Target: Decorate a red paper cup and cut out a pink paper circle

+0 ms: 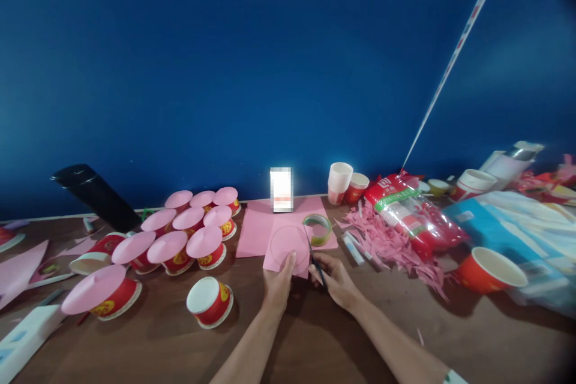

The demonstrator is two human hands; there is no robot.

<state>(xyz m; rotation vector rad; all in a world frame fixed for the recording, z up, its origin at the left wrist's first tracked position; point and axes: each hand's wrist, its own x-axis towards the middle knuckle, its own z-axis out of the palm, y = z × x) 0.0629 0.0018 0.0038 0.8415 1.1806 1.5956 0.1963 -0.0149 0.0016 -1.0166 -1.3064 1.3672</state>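
Observation:
My left hand [278,283] grips the near edge of a pink paper sheet [288,247] on the brown table, thumb on top of the sheet. A circle is marked on the sheet. My right hand [336,281] is closed on a pair of dark scissors [315,261] whose blades point at the right edge of the sheet. A roll of tape [317,229] lies just beyond the scissors on more pink paper [254,233].
Several red paper cups capped with pink paper discs [180,237] stand at the left; one uncapped cup [209,302] sits nearer. Pink paper scraps [382,246], a red plastic bag [411,216], stacked cups [346,183] and an orange cup [488,269] are at the right. A blue wall rises behind.

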